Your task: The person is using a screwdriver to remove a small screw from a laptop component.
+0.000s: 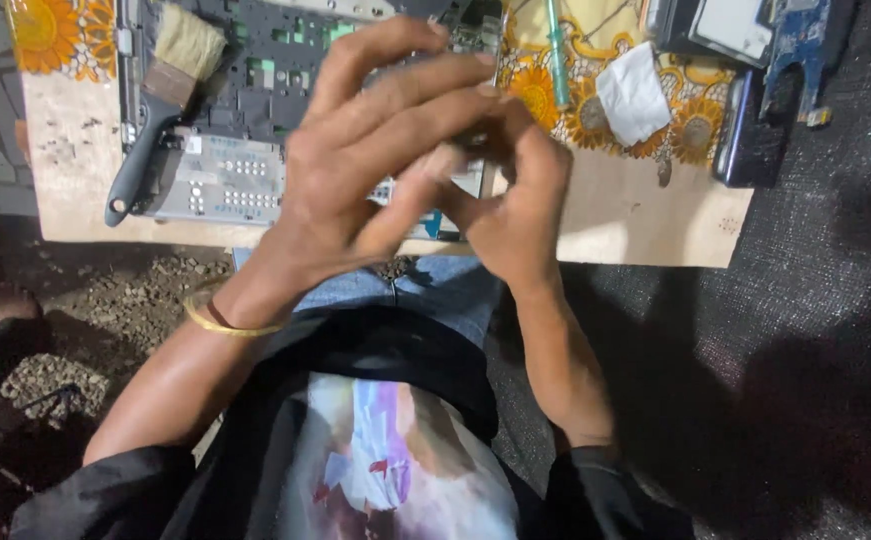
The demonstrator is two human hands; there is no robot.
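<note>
My left hand [375,150] and my right hand [515,210] are raised close together over the front edge of a low wooden board [645,215]. Their fingertips meet around a small dark part [472,140] that is mostly hidden by the fingers and blurred. A yellow bangle [225,322] sits on my left wrist. Under my hands lies an opened laptop chassis [245,110] with its inner frame showing.
A black-handled paint brush [160,100] lies on the chassis at the left. A green-handled screwdriver [556,50], a white cloth scrap [633,95], a blue circuit board [800,50] and a dark phone-like slab [750,130] lie at the right. Gravel ground [125,290] lies below.
</note>
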